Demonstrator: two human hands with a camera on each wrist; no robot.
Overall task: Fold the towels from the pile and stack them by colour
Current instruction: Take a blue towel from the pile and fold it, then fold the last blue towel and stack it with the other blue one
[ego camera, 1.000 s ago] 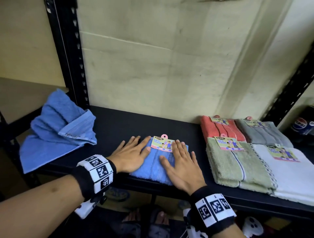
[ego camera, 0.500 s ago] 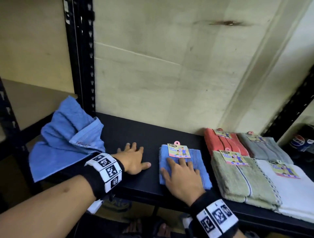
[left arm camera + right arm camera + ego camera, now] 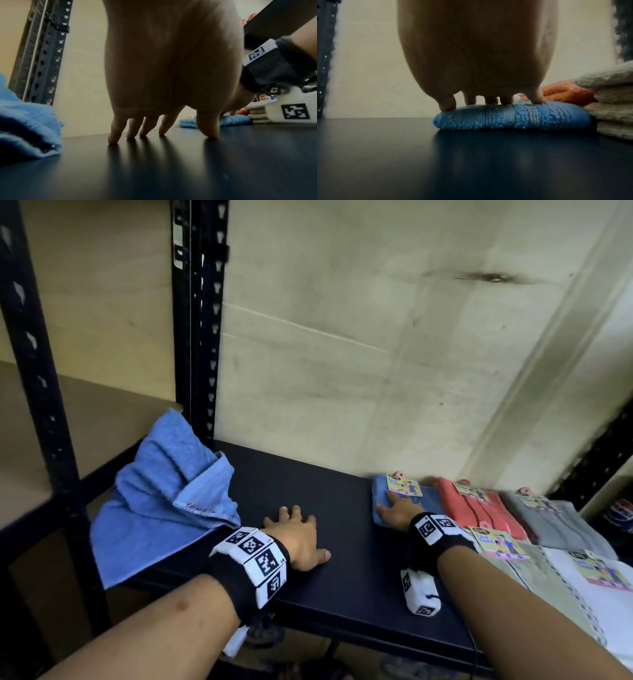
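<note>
A small folded blue towel (image 3: pixel 424 498) with a paper tag (image 3: pixel 402 484) lies at the back of the black shelf (image 3: pixel 335 577), beside the orange towel (image 3: pixel 479 508). My right hand (image 3: pixel 395 510) lies flat on it, fingers straight, pressing down; the right wrist view shows the fingertips (image 3: pixel 447 106) on the blue towel (image 3: pixel 510 119). My left hand (image 3: pixel 298 532) rests open on the bare shelf, fingertips (image 3: pixel 113 140) touching the surface, holding nothing. A crumpled, unfolded blue towel (image 3: pixel 164 501) sits at the shelf's left end, hanging over its edge.
Folded orange, grey (image 3: pixel 548 518), green (image 3: pixel 534 573) and white (image 3: pixel 596 587) towels, each tagged, fill the shelf's right side. A black perforated upright (image 3: pixel 202 337) stands behind the crumpled towel. The wall runs close behind. A Pepsi can (image 3: pixel 616 513) sits far right.
My right hand has slid the folded blue towel back and to the right, up against the orange towel. My left hand has come off the towel and now rests on the bare shelf.
</note>
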